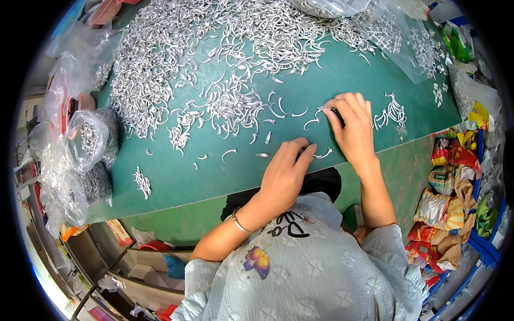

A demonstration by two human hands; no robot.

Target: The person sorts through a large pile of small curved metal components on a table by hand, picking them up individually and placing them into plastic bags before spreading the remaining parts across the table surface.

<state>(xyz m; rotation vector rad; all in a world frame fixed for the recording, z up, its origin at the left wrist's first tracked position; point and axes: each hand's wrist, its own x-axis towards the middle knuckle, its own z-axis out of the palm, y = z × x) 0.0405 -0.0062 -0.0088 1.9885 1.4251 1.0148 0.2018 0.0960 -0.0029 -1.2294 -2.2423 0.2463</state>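
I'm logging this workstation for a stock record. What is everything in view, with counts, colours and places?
Curved metal pieces: too many to count, silvery, heaped across the table's far and left parts, others scattered or in small clusters nearer the person
Table: one, green, before the person
Clear plastic bags: several, transparent, left end and far right, some holding metal pieces
Printed packages: several, mainly red and yellow, right side
Rack frame: blue, far right
Floor: green, below the table
Rim clutter: too distorted to count
Bracelet: one, silvery, left wrist
Shirt: one, pale, butterfly print, on the person
Left hand: one, near table edge
Right hand: one, over tabletop
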